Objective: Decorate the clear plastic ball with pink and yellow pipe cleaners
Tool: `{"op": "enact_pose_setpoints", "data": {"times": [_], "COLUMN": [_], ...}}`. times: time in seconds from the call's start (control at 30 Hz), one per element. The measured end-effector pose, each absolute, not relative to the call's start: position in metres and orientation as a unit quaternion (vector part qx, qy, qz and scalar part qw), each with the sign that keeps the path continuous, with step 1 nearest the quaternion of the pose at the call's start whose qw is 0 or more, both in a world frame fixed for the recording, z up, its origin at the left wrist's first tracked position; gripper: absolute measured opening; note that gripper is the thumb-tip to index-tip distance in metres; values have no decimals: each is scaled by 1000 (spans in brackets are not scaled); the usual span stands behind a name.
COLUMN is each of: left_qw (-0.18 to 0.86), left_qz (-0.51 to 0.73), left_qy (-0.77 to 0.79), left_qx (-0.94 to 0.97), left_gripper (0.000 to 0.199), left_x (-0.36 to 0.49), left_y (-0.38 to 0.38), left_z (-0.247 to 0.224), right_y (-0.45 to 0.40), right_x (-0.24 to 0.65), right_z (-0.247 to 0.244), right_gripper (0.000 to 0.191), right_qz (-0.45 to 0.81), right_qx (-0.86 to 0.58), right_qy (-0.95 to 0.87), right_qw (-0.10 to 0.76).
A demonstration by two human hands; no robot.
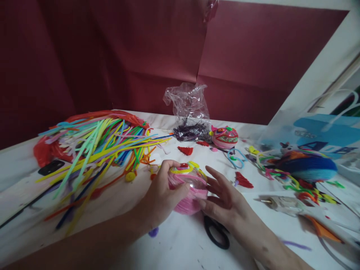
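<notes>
A round, clear ball wrapped in pink fuzzy strips (pixel 189 198) stands at the centre of the head view, with yellow loops and a red patch on top. My left hand (pixel 162 193) grips it from the left, thumb across the front and fingers round the upper side. Against its right side rests my right hand (pixel 223 202), thumb low at the front, other fingers at the edge and the index finger lifted off. Black-handled scissors (pixel 216 234) lie just below my right hand, partly hidden by it. A purple fuzzy bit (pixel 153 232) is beneath my left wrist.
Many coloured pipe cleaners (pixel 112 140) spread from a red bag at left. Behind stand a clear plastic bag (pixel 191 108) and a second decorated ball (pixel 225 137). Red fuzzy triangles (pixel 243 180) lie about. At right are a glue gun (pixel 287 205) and a blue ball (pixel 308 167).
</notes>
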State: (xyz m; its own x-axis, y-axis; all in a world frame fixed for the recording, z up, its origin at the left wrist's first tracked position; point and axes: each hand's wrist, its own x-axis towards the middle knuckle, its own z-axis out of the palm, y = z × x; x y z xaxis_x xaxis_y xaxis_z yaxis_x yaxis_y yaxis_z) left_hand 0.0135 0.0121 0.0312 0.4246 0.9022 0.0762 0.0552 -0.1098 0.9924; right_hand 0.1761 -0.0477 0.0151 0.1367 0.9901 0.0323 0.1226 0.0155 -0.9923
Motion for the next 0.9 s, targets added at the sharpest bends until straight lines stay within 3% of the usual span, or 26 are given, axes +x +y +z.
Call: {"op": "enact_pose_setpoints", "data": {"times": [0.47,0.57,0.63,0.73,0.83,0.9], "left_qw": [490,507,519,512,503,497], "left_qz": [396,400,405,406,419,428], "left_qy": [408,402,399,415,417,413], "left_qx": [661,649,638,633,630,632], "left_gripper": [38,36,35,36,44,54], "left_x": [15,15,16,17,17,16], "left_y": [4,4,5,6,8,9], "left_z": [26,28,30,29,27,26], "right_y": [-47,-51,-55,-62,-68,-70], "right_x": [173,184,195,204,198,191], "right_z": [15,28,39,47,37,27], "right_gripper": [90,79,58,30,26,33], "right_qz": [412,400,338,206,88,61], "right_qx": [-579,-587,-620,-691,-705,-697], "right_qy": [-495,-537,-584,-658,-704,-712], "right_qw": [499,455,399,215,15,-54]}}
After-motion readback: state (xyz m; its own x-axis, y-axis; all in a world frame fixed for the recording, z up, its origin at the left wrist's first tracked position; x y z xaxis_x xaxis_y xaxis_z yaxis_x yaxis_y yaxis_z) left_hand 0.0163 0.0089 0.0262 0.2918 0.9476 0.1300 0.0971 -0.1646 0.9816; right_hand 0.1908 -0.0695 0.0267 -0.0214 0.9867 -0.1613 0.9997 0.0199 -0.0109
